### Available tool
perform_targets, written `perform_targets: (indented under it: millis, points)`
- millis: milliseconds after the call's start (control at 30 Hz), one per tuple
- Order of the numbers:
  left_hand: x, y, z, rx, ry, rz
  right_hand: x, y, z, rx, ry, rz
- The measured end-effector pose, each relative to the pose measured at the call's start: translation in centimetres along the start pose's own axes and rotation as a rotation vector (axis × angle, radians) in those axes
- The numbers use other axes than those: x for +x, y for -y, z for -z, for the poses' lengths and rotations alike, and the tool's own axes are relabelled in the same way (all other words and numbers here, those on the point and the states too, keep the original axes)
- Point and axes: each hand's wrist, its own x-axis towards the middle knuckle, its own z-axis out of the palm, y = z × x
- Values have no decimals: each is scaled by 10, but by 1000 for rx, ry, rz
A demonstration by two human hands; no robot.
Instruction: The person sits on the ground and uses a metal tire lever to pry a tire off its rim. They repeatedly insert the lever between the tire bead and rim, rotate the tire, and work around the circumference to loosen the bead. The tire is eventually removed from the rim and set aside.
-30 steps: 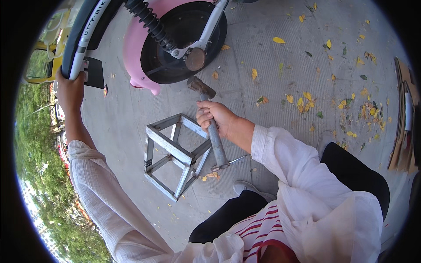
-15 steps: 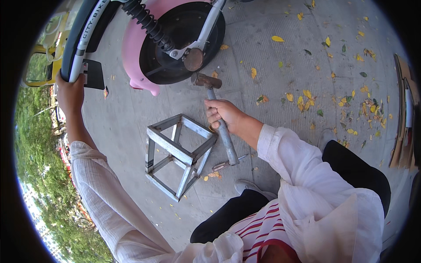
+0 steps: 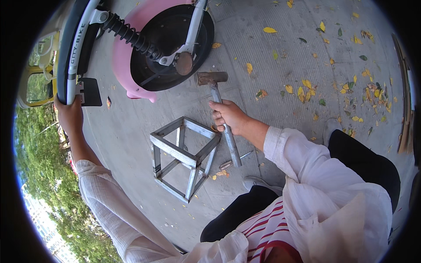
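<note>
My left hand [image 3: 70, 116] is wrapped round the tail end of a white and black bike frame [image 3: 73, 70] at the upper left. My right hand [image 3: 229, 116] grips the middle of a hammer [image 3: 231, 147] with a grey metal handle. Its rusty head [image 3: 211, 78] is raised just right of a round rusty disc [image 3: 184, 63] at the wheel's hub. Around the black wheel [image 3: 153, 70] runs a pink cover [image 3: 123, 65]. A black spring shock absorber [image 3: 131, 37] leads down to the hub.
An open cube-shaped metal frame [image 3: 173, 149] stands on the concrete between my arms. Behind my hammer lies a small tool [image 3: 226, 165], too small to identify. Yellow leaves [image 3: 307, 92] are scattered at right, near flattened cardboard [image 3: 405, 96]. A yellow vehicle [image 3: 37, 83] is at far left.
The hammer head has moved right, away from the rusty disc. My left hand and the bike's tail appear lower in view. The whole view has shifted slightly.
</note>
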Motion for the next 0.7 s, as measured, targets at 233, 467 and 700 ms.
perform_targets:
  millis: [233, 467, 700]
  points:
    - [9, -15, -8, 70, 15, 43, 24, 8, 8, 309, -192, 33]
    - [13, 16, -11, 86, 1, 49, -3, 6, 17, -107, -131, 10]
    - [14, -6, -14, 49, -22, 36, 15, 17, -9, 254, -144, 14]
